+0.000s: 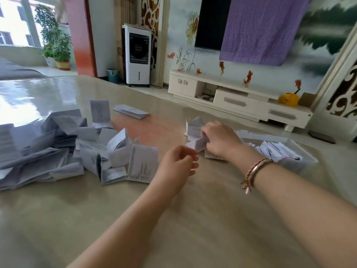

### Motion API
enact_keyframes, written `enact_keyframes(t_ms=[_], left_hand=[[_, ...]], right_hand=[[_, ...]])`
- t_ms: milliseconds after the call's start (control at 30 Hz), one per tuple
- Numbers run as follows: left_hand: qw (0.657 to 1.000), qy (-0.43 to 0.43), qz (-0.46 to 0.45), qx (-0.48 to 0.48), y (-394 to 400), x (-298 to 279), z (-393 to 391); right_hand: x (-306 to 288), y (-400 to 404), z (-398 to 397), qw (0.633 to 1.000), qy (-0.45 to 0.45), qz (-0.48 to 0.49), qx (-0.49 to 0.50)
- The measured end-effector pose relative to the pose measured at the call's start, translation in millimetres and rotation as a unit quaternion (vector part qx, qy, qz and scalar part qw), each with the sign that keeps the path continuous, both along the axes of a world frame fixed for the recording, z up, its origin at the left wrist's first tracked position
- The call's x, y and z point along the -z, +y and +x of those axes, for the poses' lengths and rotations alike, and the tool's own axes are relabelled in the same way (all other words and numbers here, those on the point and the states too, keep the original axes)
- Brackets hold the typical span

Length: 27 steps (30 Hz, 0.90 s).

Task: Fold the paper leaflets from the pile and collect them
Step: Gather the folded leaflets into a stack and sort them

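Observation:
A loose pile of white paper leaflets [63, 147] spreads over the left of the beige table [135, 219]. My right hand [220, 141] is closed over a small stack of folded leaflets [195, 132] at the middle right, pressing it against the table. My left hand [177, 163] hovers just below and to the left of that stack, with fingers loosely curled and nothing in them. A clear plastic box [295, 157] with folded leaflets inside stands to the right of my right hand.
One folded leaflet [131, 111] lies alone further back on the table. Beyond the table's far edge are a white TV cabinet [237, 99], a white air cooler [137, 55] and potted plants [56, 41] by the window.

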<state>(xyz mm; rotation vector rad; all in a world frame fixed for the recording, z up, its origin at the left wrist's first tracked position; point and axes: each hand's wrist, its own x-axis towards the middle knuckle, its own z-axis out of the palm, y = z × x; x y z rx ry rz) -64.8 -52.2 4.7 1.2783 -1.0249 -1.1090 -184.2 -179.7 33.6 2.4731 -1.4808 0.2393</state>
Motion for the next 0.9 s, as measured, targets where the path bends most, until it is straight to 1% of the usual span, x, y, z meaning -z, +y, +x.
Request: enact_keyframes(t_ms=[33,67,100,133,167,200,233,267,300,333,367,433,500,533,600,667,733,800,867,900], left_hand=[[1.000,-0.011,-0.004,-0.004,2,1,-3],[1.000,-0.021,-0.007,-0.015,4,1,-5],[0.999,-0.024,-0.008,-0.023,6,0,-7],[0.999,-0.024,-0.007,-0.024,9,-1,-8],[1.000,-0.020,-0.005,-0.021,12,-3,-8],[1.000,-0.016,-0.004,-0.016,15,-4,-8],[1.000,-0.014,-0.007,-0.009,20,-6,-8],[1.000,-0.012,-0.014,0.000,23,-7,-7],[1.000,-0.005,-0.023,0.012,26,-8,-6],[0.999,0.011,-0.035,0.027,30,-10,-6],[0.998,0.028,-0.047,0.042,34,-12,-5],[0.996,0.037,-0.060,0.051,39,-14,-3],[0.998,0.033,-0.054,0.028,41,-14,1],[0.998,0.032,-0.048,0.010,41,-13,4],[0.998,0.049,-0.032,-0.020,38,-11,9],[0.996,0.079,-0.026,-0.036,34,-10,13],[0.996,0.085,-0.025,-0.025,32,-9,15],[0.996,0.081,-0.018,-0.015,31,-9,17],[0.997,0.071,-0.005,-0.015,27,-7,19],[0.998,0.062,0.008,-0.019,24,-6,19]], right_hand=[[-1,6,-5,0.999,-0.034,-0.021,-0.011],[-3,15,-9,0.995,-0.086,-0.041,-0.022],[-6,25,-13,0.987,-0.152,-0.051,-0.029],[-9,38,-15,0.972,-0.230,-0.039,-0.036],[-13,52,-17,0.949,-0.314,-0.005,-0.038],[-17,65,-19,0.917,-0.394,0.054,-0.040],[-21,79,-22,0.875,-0.465,0.126,-0.046],[-23,89,-23,0.831,-0.518,0.198,-0.052],[-24,98,-25,0.795,-0.548,0.253,-0.057],[-23,105,-26,0.774,-0.562,0.285,-0.062],[-22,109,-26,0.761,-0.571,0.301,-0.066],[-18,113,-24,0.752,-0.578,0.308,-0.071],[-15,111,-22,0.754,-0.579,0.302,-0.067],[-13,108,-22,0.762,-0.575,0.292,-0.059],[-7,92,-22,0.788,-0.561,0.252,-0.025],[1,67,-19,0.826,-0.530,0.192,0.012],[10,36,-13,0.876,-0.464,0.127,0.028],[15,8,-5,0.918,-0.385,0.091,0.027],[16,-13,4,0.945,-0.313,0.089,0.033],[17,-22,8,0.951,-0.291,0.098,0.040]])
